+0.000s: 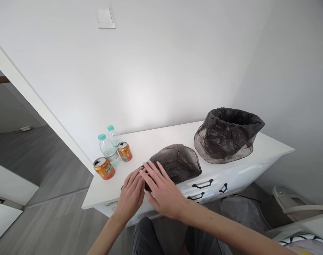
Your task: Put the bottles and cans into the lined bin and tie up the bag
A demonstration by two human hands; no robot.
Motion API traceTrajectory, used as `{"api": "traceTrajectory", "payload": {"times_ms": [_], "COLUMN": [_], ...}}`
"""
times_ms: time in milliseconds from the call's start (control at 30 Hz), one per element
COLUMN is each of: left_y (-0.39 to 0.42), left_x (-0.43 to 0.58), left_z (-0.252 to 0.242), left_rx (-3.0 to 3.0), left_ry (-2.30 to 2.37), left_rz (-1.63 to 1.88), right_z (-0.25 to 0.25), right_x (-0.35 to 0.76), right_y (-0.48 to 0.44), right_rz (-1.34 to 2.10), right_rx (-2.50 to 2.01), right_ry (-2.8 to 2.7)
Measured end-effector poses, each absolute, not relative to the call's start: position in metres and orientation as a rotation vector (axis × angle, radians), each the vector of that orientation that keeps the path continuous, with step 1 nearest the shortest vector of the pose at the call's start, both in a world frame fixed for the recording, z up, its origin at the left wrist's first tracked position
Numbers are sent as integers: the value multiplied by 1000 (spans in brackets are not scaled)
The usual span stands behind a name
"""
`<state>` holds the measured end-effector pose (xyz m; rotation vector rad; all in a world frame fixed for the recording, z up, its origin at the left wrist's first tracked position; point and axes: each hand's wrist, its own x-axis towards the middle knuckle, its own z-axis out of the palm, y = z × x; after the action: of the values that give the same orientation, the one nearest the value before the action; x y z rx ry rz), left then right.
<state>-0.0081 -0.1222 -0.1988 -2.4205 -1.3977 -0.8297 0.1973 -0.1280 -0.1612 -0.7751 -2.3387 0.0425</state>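
A thin, dark, see-through plastic bag (181,163) lies flattened along the front of a white cabinet top (161,136). My left hand (132,194) is at the bag's left end, its fingers bent over the plastic and close together; the thumb side is partly hidden. Just to the right, my right hand (165,194) rests on the same bag with its fingers stretched out and a little apart. Its fingertips come close to those of my left hand. Farther right, a second dark plastic bag (225,138) stands with its mouth open, apart from both hands.
Left on the cabinet top stand two clear bottles with teal caps, one in front (106,147) and one behind (113,136), beside two orange cans (104,169) (124,152). Drawers with black handles (203,184) face me. A light switch (105,16) is on the wall.
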Motion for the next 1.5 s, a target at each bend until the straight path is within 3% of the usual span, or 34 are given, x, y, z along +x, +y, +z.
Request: {"api": "traceTrajectory", "payload": {"times_ms": [167, 367, 700, 800, 900, 1033, 1167, 1267, 1367, 1500], "left_y": [-87, -72, -115, -135, -150, -165, -174, -165, -135, -86], "left_x": [-39, -60, -106, -117, -102, -45, 9, 33, 46, 51], "left_z": [-226, -243, -240, -229, -203, -149, -108, -105, -129, -184], "left_rx": [-2678, -2747, -2731, -2666, -2571, -2572, -2497, -2460, -2656, -2849], "left_ry": [-1378, -1458, -1355, -1302, -1211, -959, -728, -798, -873, -1010], "left_rz": [-409, -360, -320, -374, -506, -533, -685, -802, -667, -370], "right_z": [-206, -241, -267, -255, -243, -227, -215, -213, -213, -215], "right_x": [204, 278, 317, 302, 269, 221, 203, 215, 239, 268], "right_y": [-58, 17, 42, 16, -37, -114, -140, -118, -79, -57], "right_rz": [225, 359, 394, 400, 417, 682, 1223, 1452, 1363, 648], "right_rx": [-1225, -1642, -1628, -1531, -1157, -764, -798, -1015, -1125, -1366], "right_ry": [-2373, -2303, -2369, -2342, -2386, -2367, -1770, -1188, -1124, -1492]}}
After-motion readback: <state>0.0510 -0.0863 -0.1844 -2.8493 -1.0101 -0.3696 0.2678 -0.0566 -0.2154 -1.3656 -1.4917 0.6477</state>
